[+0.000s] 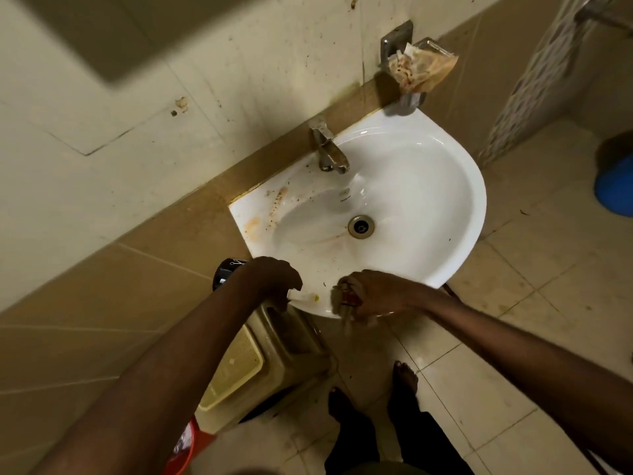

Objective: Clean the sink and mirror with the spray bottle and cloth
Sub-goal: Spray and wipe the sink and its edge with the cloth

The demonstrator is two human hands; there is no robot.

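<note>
The white sink (455,186) is fixed to the tiled wall, with brown stains on its left rim and streaks running toward the drain (360,226). My left hand (274,279) is at the sink's front left edge, closed around the spray bottle (305,297). Only the bottle's white nozzle with a yellow tip shows. My right hand (376,293) rests on the front rim, gripping a bunched grey-brown cloth (342,303) that hangs over the edge. A dull blurred rectangle at the top left (85,36) may be the mirror.
A worn metal tap (329,149) stands at the sink's back. A wall holder with a crumpled plastic bag (421,68) hangs at the back right. A beige bin (274,354) and a red bucket (185,450) sit under the sink's left side. A blue container (616,190) stands at the right. My bare feet (406,375) are below.
</note>
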